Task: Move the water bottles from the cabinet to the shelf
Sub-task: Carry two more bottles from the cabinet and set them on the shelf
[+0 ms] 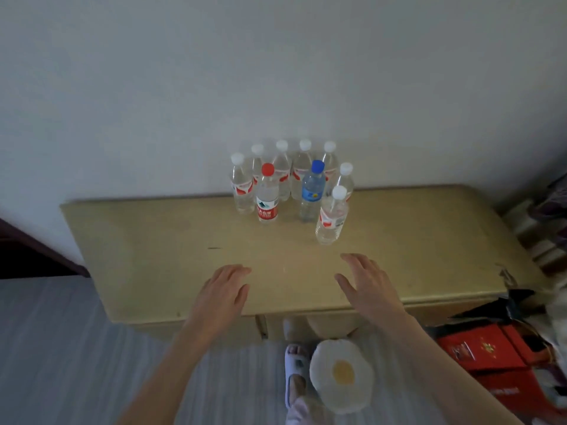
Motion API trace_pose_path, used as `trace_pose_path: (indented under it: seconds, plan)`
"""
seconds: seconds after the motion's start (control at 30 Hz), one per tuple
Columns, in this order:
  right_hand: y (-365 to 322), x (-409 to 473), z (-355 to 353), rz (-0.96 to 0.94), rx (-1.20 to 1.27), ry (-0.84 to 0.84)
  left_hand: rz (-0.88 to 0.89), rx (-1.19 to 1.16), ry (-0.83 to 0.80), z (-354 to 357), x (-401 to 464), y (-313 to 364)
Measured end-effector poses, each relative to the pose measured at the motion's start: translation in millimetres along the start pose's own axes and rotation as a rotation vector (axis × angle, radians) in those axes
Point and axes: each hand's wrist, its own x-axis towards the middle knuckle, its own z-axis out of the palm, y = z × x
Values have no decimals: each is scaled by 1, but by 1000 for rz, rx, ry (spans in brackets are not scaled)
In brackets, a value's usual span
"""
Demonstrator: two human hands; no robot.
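Note:
Several clear water bottles stand upright in a cluster at the back of the tan cabinet top [153,240], against the white wall. One has a red cap and red label [267,197], one a blue cap and blue label [312,191], the others white caps. The nearest white-capped bottle [331,216] stands in front on the right. My left hand [222,294] and my right hand [366,283] hover over the cabinet's front part, fingers straight and spread, palms down, holding nothing. Both are well short of the bottles. No shelf is in view.
Red boxes [491,354] and clutter sit on the floor at the right, beside the cabinet. A round fried-egg cushion [342,374] and my slippered foot [296,372] are below the cabinet's front edge. A dark doorway [27,256] lies at the left.

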Motion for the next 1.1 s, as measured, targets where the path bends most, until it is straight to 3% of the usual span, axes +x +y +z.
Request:
trace_pose_path:
  seconds: [0.37,0.53,0.7,0.87,1.1]
  plan:
    - [51,184,-49,33,106,98,40,-66,-29,1,178,50]
    - [67,248,-51,-40,77,23,154,-85,-96,20,231,84]
    - [68,272,-40,-51,138,-119,223,-120,-205,38,259,99]
    - [71,275,-40,-15,182,-44,195,-213,-286,44,269,111]
    - [73,244,-37,198,426,63,157,-295,-309,47,264,109]
